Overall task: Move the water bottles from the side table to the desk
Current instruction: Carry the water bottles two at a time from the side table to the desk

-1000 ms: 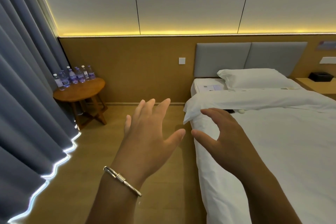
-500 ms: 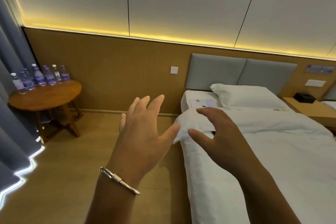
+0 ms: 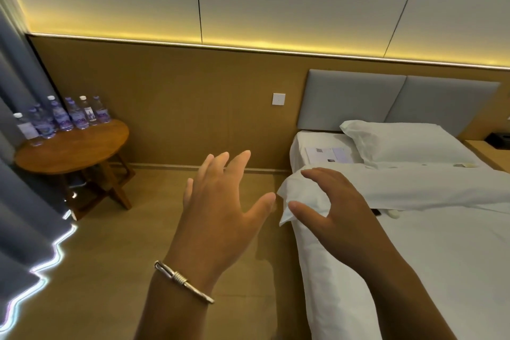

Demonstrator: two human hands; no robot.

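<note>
Bedroom with wood-panelled wall [image 3: 193,96] and a white bed [image 3: 427,229] at 3 o'clock. Water bottles [image 3: 66,116] stand clustered on the round side table [image 3: 71,149] at 10 o'clock. Left hand [image 3: 220,212] and right hand [image 3: 334,210] raised at centre, fingers spread, holding nothing.

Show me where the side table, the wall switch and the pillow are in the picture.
side table [image 3: 82,150], head view, bare wooden top.
wall switch [image 3: 278,99], head view, centre of the white plate.
pillow [image 3: 403,141], head view, middle of its white cover.
</note>
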